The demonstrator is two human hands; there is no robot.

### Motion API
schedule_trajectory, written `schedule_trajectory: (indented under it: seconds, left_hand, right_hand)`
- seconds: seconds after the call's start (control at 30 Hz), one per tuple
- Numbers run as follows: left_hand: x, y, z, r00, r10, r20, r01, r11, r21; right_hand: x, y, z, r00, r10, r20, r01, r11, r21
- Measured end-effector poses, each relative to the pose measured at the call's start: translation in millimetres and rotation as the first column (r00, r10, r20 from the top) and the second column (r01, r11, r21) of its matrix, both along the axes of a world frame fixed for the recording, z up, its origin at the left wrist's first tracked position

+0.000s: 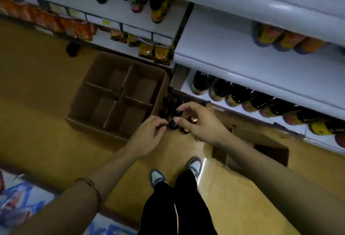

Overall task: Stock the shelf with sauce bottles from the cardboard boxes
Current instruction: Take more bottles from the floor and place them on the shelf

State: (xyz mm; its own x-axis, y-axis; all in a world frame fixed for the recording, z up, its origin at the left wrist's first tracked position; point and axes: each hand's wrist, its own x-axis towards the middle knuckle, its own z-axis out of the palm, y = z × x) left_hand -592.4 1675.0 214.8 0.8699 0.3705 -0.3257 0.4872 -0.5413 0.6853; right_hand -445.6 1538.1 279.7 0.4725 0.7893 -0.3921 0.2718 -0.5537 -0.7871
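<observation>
Several dark sauce bottles [169, 106] with gold caps stand on the floor between the cardboard box and the shelf. My left hand [147, 134] and my right hand [197, 121] reach down over them, fingers curled; both pinch the cap of one dark bottle [173, 124]. The cardboard box [119, 96] at the left has dividers and its compartments look empty. A row of dark bottles [240, 96] lies along the low shelf at the right.
A second cardboard box [261, 147] stands open on the floor at the right, below the white shelf [233, 61]. Orange packets and yellow-labelled bottles [158, 5] fill the shelves at the top left. My feet [175, 171] stand on the yellow floor.
</observation>
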Motion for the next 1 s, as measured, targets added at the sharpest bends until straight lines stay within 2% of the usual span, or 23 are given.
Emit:
schedule_trajectory:
  seconds: [0.1,0.23,0.4,0.57,0.67,0.73,0.83,0.93,1.0]
  left_hand:
    - [-2,11,-59,0.996,-0.040,-0.085,0.037,0.999,-0.032]
    - [-5,19,-141,0.985,0.015,-0.171,-0.034,0.994,-0.107]
    - [0,26,-235,0.957,0.040,-0.287,-0.087,0.985,-0.151]
    - [7,36,-336,0.954,0.055,-0.294,-0.067,0.997,-0.030]
    - [16,38,-372,0.950,0.080,-0.301,-0.089,0.996,-0.015]
    - [21,44,-391,0.956,0.125,-0.265,-0.152,0.985,-0.082]
    - [26,48,-406,0.946,0.252,-0.204,-0.302,0.913,-0.275]
    - [31,49,-416,0.924,0.324,-0.202,-0.377,0.857,-0.352]
    - [30,50,-426,0.919,0.346,-0.190,-0.394,0.839,-0.376]
  right_hand:
    - [3,14,-56,1.000,-0.010,-0.009,0.010,1.000,-0.028]
    - [0,25,-139,0.998,-0.034,-0.047,0.033,0.999,-0.038]
    - [-6,32,-241,0.998,0.015,-0.062,-0.018,0.998,-0.058]
    - [-7,38,-327,0.997,-0.006,-0.075,0.000,0.997,-0.080]
    - [-6,42,-372,0.998,-0.021,-0.061,0.014,0.995,-0.103]
    - [-8,44,-397,0.996,-0.055,-0.074,0.044,0.989,-0.139]
    - [-15,48,-426,0.989,-0.127,-0.081,0.115,0.984,-0.139]
    - [-23,53,-447,0.960,-0.248,-0.126,0.234,0.965,-0.120]
    - [-28,56,-457,0.908,-0.374,-0.188,0.357,0.926,-0.120]
